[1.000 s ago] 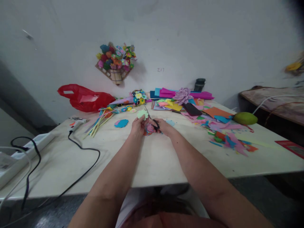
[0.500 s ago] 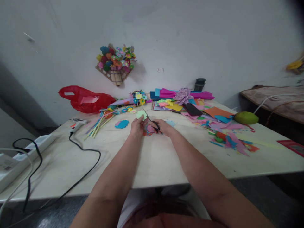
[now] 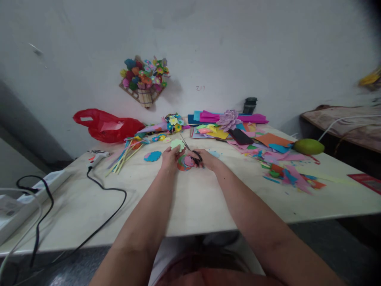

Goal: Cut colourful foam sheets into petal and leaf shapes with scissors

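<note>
A thin, scallop-edged green piece (image 3: 177,145) is pinched by the left hand (image 3: 169,157) — just beside black-handled scissors (image 3: 199,155), gripped in the right hand (image 3: 207,159) with blades aimed at eleven o'clock. Flat round pieces (image 3: 188,161) are overlapped between the hands. From there, a scalloped blue piece (image 3: 153,156) is laid at nine, a crinkled red bag (image 3: 114,129) at ten — and ragged scraps (image 3: 293,174) at three. The smooth, pale table (image 3: 202,198) is backed by a grey wall (image 3: 253,47).
</note>
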The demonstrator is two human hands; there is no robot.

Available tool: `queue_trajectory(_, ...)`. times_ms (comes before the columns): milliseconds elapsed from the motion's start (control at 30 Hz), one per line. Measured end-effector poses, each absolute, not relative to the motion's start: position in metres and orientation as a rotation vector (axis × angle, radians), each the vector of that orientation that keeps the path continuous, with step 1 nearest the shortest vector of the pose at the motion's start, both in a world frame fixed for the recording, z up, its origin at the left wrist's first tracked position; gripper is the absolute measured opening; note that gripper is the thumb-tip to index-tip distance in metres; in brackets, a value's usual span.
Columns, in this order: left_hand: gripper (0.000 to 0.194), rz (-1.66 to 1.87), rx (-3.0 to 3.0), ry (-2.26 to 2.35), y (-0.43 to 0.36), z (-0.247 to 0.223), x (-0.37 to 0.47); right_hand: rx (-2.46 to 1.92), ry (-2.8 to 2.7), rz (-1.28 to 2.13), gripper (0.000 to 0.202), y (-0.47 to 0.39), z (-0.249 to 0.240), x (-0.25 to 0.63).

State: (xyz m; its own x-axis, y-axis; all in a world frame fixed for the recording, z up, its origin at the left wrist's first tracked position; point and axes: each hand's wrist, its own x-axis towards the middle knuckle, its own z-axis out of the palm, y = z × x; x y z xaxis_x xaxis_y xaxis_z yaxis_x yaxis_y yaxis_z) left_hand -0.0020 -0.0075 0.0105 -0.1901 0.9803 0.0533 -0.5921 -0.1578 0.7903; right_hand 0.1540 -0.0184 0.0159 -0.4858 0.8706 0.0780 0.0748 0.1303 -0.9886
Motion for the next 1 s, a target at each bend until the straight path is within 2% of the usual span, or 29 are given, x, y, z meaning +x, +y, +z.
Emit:
queue_trajectory(700,0.024,1.622,0.689,0.699,-0.0090,0.0124,0.0006,-0.895,-1.681,1.456,0.033,-0.0190,0.0157,0.1556)
queue_trajectory(1000,0.020,1.623,0.689,0.704,-0.0102,0.0132,0.0009,-0.929,-1.671,1.450,0.033,-0.0130,0.0100,0.1562)
